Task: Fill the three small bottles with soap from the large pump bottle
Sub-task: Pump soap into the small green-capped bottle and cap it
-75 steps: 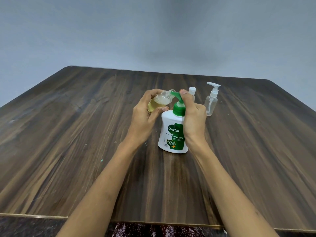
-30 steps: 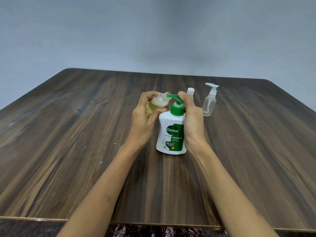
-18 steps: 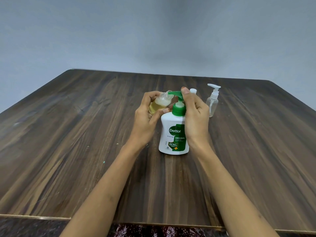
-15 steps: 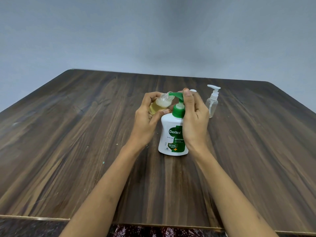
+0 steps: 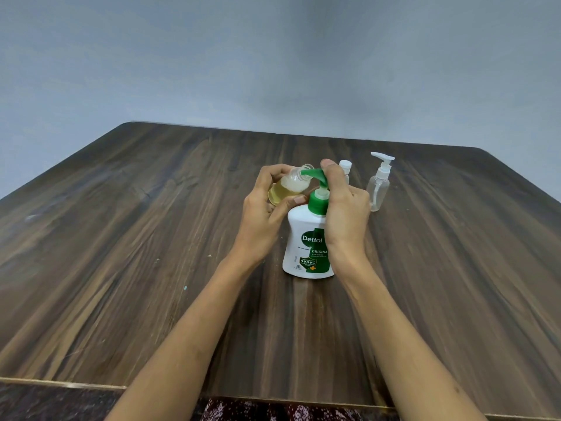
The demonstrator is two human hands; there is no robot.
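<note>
A white Dettol pump bottle (image 5: 305, 241) with a green pump head stands in the middle of the wooden table (image 5: 121, 253). My right hand (image 5: 344, 208) wraps round its neck, with one finger on top of the green pump. My left hand (image 5: 264, 214) grips a small clear bottle (image 5: 288, 188) holding yellow soap, tilted with its open mouth against the pump spout. A second small bottle (image 5: 345, 167) is mostly hidden behind my right hand; only its white top shows. A third small clear bottle (image 5: 378, 185) with a white pump stands to the right and looks empty.
The table's near edge (image 5: 91, 384) runs along the bottom of the view. A grey wall stands behind the far edge. Patterned fabric (image 5: 273, 411) shows below the table edge.
The green pump head has gone down and come back up under my right finger. The small bottle in my left hand stays at the spout. The view has shifted slightly.
</note>
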